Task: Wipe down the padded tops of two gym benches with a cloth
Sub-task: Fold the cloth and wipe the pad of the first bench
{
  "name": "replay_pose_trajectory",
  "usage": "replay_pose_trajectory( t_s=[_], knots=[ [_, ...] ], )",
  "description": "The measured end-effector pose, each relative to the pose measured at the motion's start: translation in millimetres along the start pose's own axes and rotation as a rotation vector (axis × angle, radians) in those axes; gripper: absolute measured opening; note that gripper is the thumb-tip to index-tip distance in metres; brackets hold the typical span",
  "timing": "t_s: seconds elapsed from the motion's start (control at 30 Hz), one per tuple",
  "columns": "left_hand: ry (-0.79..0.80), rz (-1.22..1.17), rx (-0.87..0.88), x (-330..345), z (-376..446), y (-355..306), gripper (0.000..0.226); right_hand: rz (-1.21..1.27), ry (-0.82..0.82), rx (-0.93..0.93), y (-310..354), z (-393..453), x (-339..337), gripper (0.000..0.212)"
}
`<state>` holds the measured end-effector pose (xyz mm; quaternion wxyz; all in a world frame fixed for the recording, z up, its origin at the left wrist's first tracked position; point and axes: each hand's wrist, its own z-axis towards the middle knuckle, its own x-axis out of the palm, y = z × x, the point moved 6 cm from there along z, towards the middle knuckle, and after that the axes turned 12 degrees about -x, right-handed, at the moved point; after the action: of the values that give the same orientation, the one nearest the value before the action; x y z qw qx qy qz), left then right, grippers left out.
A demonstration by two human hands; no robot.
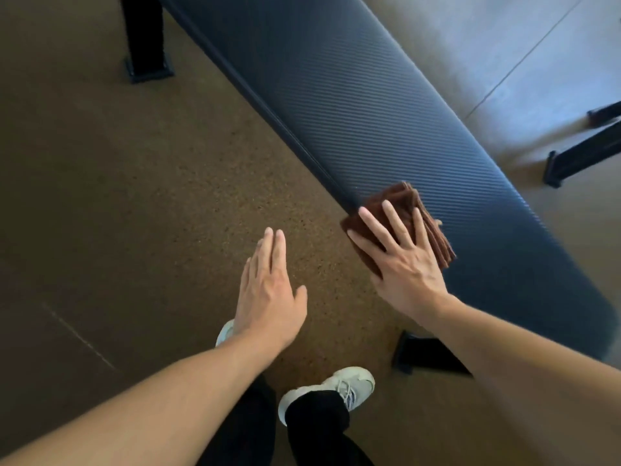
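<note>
A long black padded bench top (353, 95) with a ribbed texture runs from the upper left to the lower right. A folded brown cloth (426, 216) lies on its near edge. My right hand (400, 260) presses flat on the cloth with fingers spread, thumb tip showing past the cloth's far side. My left hand (268, 294) hovers palm down over the floor to the left of the bench, fingers straight and together, holding nothing.
Black bench legs stand at the upper left (144, 45) and under the near end (423, 354). Black feet of another frame (584, 153) show at the right edge. My shoes (339, 388) stand on the brown speckled floor (117, 196).
</note>
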<state>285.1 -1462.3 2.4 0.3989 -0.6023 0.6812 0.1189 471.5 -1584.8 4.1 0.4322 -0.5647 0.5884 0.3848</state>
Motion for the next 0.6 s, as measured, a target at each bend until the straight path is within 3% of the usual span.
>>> replay_pose_trajectory(
  t_s=[0.1, 0.17, 0.33, 0.43, 0.53, 0.6],
  knots=[
    [0.023, -0.044, -0.002, -1.4, 1.0, -3.4, 0.096, 0.017, 0.133, 0.062, -6.6, -44.4, 11.9, 0.088],
    [0.038, -0.057, 0.003, -0.3, 0.5, -8.3, 0.096, 0.051, 0.146, 0.060, -7.0, -38.8, 8.1, 0.086],
    [0.016, -0.075, 0.010, 3.9, 8.7, -23.9, 0.098, 0.152, -0.028, -0.026, -5.2, 59.4, -31.8, 0.074],
    [0.043, -0.099, -0.013, 17.2, 12.3, -21.5, 0.099, 0.192, -0.091, -0.006, 0.1, 118.1, -44.3, 0.056],
    [0.044, -0.053, -0.022, 28.8, 3.2, -8.5, 0.097, 0.220, -0.201, 0.073, -1.6, 116.1, -39.8, 0.057],
    [0.057, -0.011, -0.027, 36.8, -5.3, -1.0, 0.097, 0.202, -0.256, 0.174, -8.6, 97.6, -31.5, 0.071]
  ],
)
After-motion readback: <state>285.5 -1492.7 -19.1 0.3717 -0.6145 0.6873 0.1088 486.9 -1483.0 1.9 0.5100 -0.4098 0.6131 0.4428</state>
